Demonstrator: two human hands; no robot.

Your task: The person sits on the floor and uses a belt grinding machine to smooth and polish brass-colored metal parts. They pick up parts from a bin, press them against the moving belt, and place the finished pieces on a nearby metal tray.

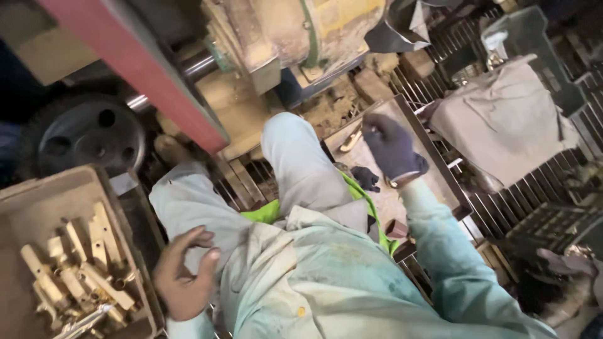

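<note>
Reaching forward, the gloved right hand point(391, 149) pinches something small over a metal tray point(411, 129), beside a brass piece point(350, 141); what it grips is unclear. Bare left hand point(183, 276) hangs half-curled, empty, beside a crate of brass parts point(75, 270), cut off below.

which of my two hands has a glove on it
Your right hand, reaching toward the metal tray, wears a dark glove. Your left hand, beside the crate of brass parts, is bare.

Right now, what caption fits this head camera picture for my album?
Dark-gloved right hand touches a flat metal tray; bare left hand hangs empty beside a box of brass parts.
</note>
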